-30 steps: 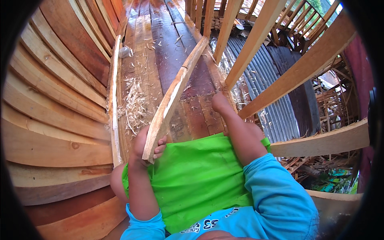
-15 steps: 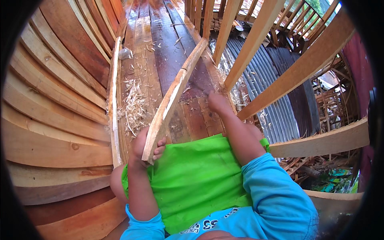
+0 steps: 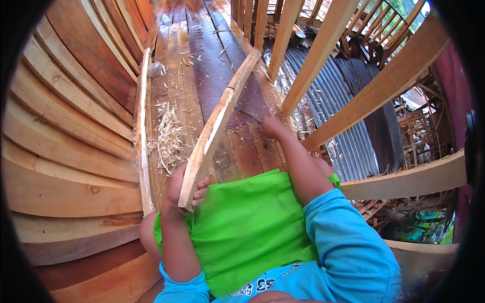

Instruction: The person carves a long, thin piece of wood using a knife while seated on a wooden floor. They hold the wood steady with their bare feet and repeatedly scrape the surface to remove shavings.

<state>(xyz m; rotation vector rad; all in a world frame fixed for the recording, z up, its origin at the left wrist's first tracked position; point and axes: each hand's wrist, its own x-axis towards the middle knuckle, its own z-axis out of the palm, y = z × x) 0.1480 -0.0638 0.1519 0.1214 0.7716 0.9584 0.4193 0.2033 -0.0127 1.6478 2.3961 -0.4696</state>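
A long wooden strip (image 3: 221,121) with a pale shaved edge slants from my lap up to the foot of the railing on the right. Around its near end my left hand (image 3: 176,186) is closed, fingers curled underneath. My right hand (image 3: 273,127) is a fist to the right of the strip, low over the floorboards. From it a thin dark blade (image 3: 248,114), apparently a knife's, points toward the strip; the handle is hidden in the fist. Between blade and strip I cannot tell whether there is contact.
Pale shavings (image 3: 169,131) lie heaped on the plank floor (image 3: 194,96). Another partly shaved strip (image 3: 143,116) leans along the board wall (image 3: 76,166) at left, near a small clear container (image 3: 155,69). Railing posts (image 3: 318,50) stand at right, above corrugated metal sheets (image 3: 333,111).
The blade, blurred before, now shows more clearly beside the strip. My right hand and the strip have hardly shifted; my left hand keeps its grip.
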